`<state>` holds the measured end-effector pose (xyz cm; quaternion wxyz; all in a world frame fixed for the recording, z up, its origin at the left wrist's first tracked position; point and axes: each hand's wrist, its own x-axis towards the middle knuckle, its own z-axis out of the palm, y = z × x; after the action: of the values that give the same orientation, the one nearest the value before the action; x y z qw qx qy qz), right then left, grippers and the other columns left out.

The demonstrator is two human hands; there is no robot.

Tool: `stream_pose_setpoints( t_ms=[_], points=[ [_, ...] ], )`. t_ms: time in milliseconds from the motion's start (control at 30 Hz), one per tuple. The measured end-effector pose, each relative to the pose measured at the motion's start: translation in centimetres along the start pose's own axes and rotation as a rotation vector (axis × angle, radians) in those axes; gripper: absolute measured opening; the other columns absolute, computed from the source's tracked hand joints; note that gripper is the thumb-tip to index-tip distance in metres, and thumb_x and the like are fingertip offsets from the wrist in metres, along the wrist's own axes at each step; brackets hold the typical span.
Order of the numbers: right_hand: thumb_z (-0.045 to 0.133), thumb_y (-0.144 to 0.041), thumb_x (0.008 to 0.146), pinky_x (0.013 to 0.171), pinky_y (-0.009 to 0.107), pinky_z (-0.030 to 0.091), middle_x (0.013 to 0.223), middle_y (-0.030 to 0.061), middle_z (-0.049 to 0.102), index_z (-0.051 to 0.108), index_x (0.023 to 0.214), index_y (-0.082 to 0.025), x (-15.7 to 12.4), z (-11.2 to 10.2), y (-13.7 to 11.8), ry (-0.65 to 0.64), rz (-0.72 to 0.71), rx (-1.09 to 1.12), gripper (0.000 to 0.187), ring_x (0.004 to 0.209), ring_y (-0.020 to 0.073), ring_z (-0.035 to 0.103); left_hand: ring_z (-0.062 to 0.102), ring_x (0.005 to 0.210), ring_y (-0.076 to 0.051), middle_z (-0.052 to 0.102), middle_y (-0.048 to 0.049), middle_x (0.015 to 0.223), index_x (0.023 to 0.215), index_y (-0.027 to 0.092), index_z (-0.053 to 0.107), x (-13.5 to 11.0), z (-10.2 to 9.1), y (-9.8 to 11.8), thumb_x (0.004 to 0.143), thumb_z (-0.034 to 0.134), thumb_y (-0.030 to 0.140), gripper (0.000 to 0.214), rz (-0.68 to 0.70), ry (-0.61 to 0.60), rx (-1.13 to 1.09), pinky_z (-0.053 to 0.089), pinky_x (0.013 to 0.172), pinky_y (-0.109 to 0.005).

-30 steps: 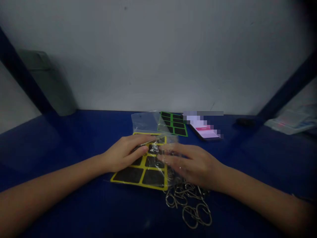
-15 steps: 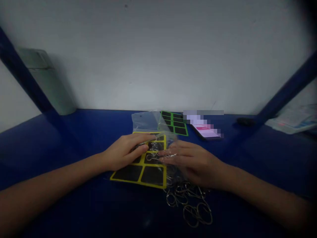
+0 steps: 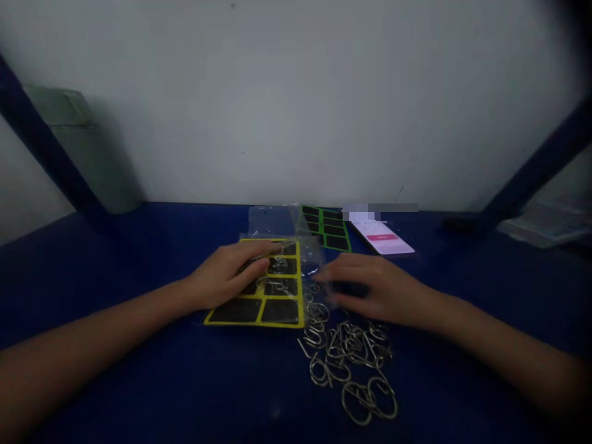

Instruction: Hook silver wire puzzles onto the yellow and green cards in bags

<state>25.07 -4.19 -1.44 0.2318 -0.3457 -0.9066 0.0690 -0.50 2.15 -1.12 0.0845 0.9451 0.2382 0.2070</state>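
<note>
A yellow sheet of black rectangular stickers [image 3: 272, 308] lies inside a clear plastic bag [image 3: 271, 225] on the blue table. My left hand [image 3: 231, 274] rests on the sheet's upper left part, fingers curled and pressing the plastic down. My right hand [image 3: 374, 290] lies just right of the sheet, fingers bent at the bag's right edge; whether it holds the plastic is unclear. A pile of silver wire hooks [image 3: 346, 357] spreads in front of my right hand, and a few hooks sit on the sheet under the plastic.
A green sheet of black stickers [image 3: 330, 229] lies behind the yellow one. A phone with a lit screen [image 3: 382, 237] sits to its right. A grey box [image 3: 78, 154] stands at the back left, blue frame bars slant at both sides, and papers [image 3: 546, 225] lie far right.
My right hand has slid to the right, off the yellow sheet, uncovering more hooks. The bag and sheet have shifted slightly away from me. My left hand has stayed on the sheet.
</note>
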Motion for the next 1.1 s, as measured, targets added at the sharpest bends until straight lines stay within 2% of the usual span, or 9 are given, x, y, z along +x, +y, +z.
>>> stream_pose_setpoints(
  t_ms=[100,267,500,600,733,800,900,1100],
  points=[
    [0.054,-0.019,0.076,0.073,0.029,0.047,0.091,0.0034,0.063,0.057,0.103,-0.020,0.0,0.4,0.1,-0.011,0.068,0.048,0.027,0.083,0.0134,0.056,0.045,0.111,-0.016,0.047,-0.0051,0.124,0.120,0.019,0.041,0.1,0.0,0.0,0.089,0.030,0.026,0.034,0.006,-0.007,-0.001,0.037,0.092,-0.031],
    [0.049,-0.007,0.072,0.056,0.022,0.045,0.081,0.0002,0.061,0.059,0.097,-0.020,0.3,0.7,-0.8,0.000,0.150,0.117,0.030,0.060,0.0085,0.052,0.045,0.111,-0.016,0.048,-0.0047,0.123,0.121,0.018,0.041,0.1,0.0,0.2,0.090,0.029,0.026,0.034,0.001,-0.012,0.009,0.036,0.092,-0.031],
    [0.047,-0.005,0.070,0.049,0.021,0.041,0.079,0.0002,0.054,0.060,0.093,-0.021,0.2,0.7,-0.4,0.033,0.173,0.058,0.031,0.053,0.0068,0.047,0.045,0.111,-0.015,0.049,-0.0041,0.122,0.120,0.018,0.041,0.1,-0.1,0.3,0.090,0.030,0.026,0.034,-0.001,-0.011,-0.002,0.036,0.093,-0.030],
    [0.046,-0.006,0.072,0.052,0.022,0.043,0.079,0.0014,0.054,0.060,0.094,-0.020,0.2,0.8,-0.3,0.107,0.122,0.011,0.029,0.058,0.0083,0.050,0.044,0.112,-0.015,0.048,-0.0043,0.123,0.121,0.019,0.041,0.1,-0.1,0.3,0.090,0.030,0.026,0.034,-0.009,-0.010,-0.013,0.036,0.093,-0.031],
    [0.046,-0.009,0.077,0.057,0.025,0.046,0.082,0.0042,0.054,0.060,0.089,-0.018,0.2,0.6,-0.9,0.332,0.001,-0.063,0.020,0.070,0.0115,0.054,0.046,0.110,-0.015,0.049,-0.0050,0.122,0.119,0.018,0.042,0.0,-0.1,0.3,0.090,0.030,0.027,0.034,-0.012,0.001,-0.023,0.037,0.092,-0.030],
    [0.047,-0.010,0.078,0.059,0.024,0.047,0.083,0.0046,0.055,0.060,0.087,-0.019,0.2,0.5,-1.3,0.396,-0.046,-0.086,0.018,0.073,0.0118,0.055,0.047,0.109,-0.015,0.050,-0.0051,0.121,0.118,0.017,0.043,0.0,-0.1,0.3,0.089,0.030,0.027,0.033,-0.009,0.007,-0.036,0.038,0.091,-0.029],
    [0.047,-0.009,0.078,0.058,0.023,0.047,0.081,0.0045,0.056,0.060,0.084,-0.018,0.3,0.6,-1.8,0.399,-0.113,-0.113,0.018,0.073,0.0112,0.056,0.047,0.109,-0.015,0.050,-0.0047,0.121,0.119,0.017,0.043,0.0,-0.1,0.4,0.089,0.029,0.026,0.033,0.008,0.009,-0.065,0.038,0.091,-0.029],
    [0.046,-0.009,0.079,0.053,0.020,0.048,0.081,0.0046,0.060,0.061,0.086,-0.016,0.7,1.2,-2.1,0.306,-0.198,-0.142,0.018,0.071,0.0105,0.057,0.044,0.112,-0.015,0.047,-0.0040,0.123,0.122,0.018,0.039,0.1,-0.3,0.6,0.089,0.030,0.025,0.035,0.055,-0.029,-0.093,0.035,0.094,-0.030]
  ],
)
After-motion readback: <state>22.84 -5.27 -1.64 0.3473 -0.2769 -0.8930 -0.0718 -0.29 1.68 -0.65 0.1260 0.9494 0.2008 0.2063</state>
